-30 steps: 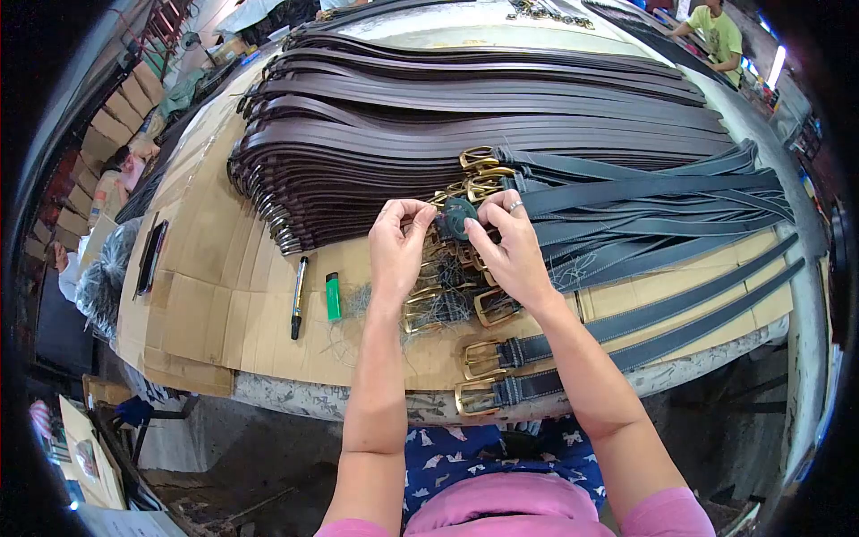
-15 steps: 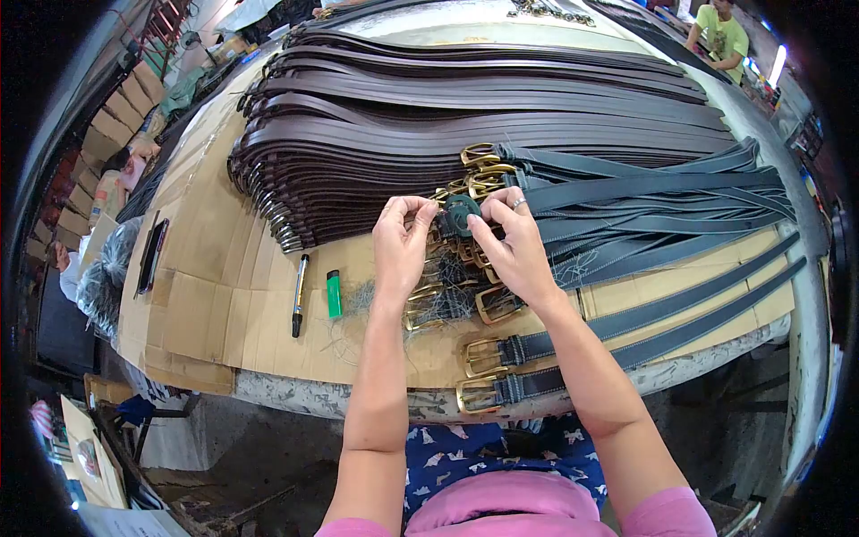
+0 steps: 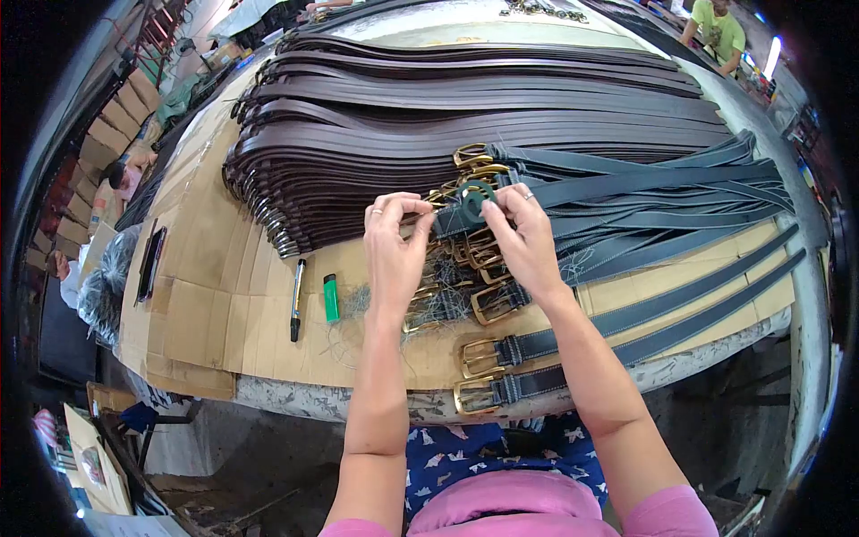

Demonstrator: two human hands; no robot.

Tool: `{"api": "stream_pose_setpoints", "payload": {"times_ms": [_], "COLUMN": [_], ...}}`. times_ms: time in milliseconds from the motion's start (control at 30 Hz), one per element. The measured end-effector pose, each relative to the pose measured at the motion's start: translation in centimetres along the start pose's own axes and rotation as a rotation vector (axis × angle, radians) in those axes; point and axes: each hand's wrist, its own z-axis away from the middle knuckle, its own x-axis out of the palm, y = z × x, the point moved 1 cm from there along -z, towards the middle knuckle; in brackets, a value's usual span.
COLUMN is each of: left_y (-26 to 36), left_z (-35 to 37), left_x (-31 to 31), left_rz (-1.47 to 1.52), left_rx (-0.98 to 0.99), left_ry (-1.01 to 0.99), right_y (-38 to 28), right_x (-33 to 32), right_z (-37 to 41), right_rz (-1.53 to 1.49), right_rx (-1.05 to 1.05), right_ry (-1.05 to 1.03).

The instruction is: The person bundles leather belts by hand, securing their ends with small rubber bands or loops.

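My left hand (image 3: 398, 242) is closed in a pinch at the buckle end of a dark belt (image 3: 452, 225); any thread there is too fine to make out. My right hand (image 3: 528, 234), with a ring on one finger, is closed on a dark green ring-handled tool (image 3: 474, 199), which looks like small snips and lies over the belt. The tool's blades are hidden. Beneath and around my hands are gold-coloured buckles (image 3: 490, 304) of several dark belts with pale stitching (image 3: 644, 192). Loose thread clippings (image 3: 447, 273) lie in a tangle below my hands.
A tall stack of dark brown belts (image 3: 385, 134) fills the table's far side. A marker pen (image 3: 297, 300) and a green lighter (image 3: 331, 297) lie on the cardboard (image 3: 259, 345). Two belts (image 3: 591, 327) lie near the front edge. Another person (image 3: 716, 36) is at the far right.
The green tool has turned and shifted slightly right, showing its ring more fully. My left hand has moved a little left and now shows its back fingers raised. The view has shifted slightly.
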Motion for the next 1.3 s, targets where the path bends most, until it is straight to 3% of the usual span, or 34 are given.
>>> {"api": "stream_pose_setpoints", "payload": {"times_ms": [133,400,633,1300], "left_y": [1.9,1.4,0.6,0.0], "left_z": [1.0,2.3,1.5,1.0], "left_x": [0.4,1.9,0.6,-0.1], "left_rz": [-0.197,-0.363,-0.031,0.016], "left_rx": [0.182,0.177,-0.053,-0.026], "left_ry": [-0.085,-0.069,-0.203,-0.287], "right_y": [1.1,1.3,1.3,1.1], "right_x": [-1.6,-3.7,-3.7,-3.3], "right_z": [-0.3,-0.7,-0.6,-0.5], "right_rz": [-0.071,-0.098,-0.005,0.017], "right_rx": [0.078,0.007,-0.115,-0.206], "right_ry": [-0.038,-0.275,-0.327,-0.328]}}
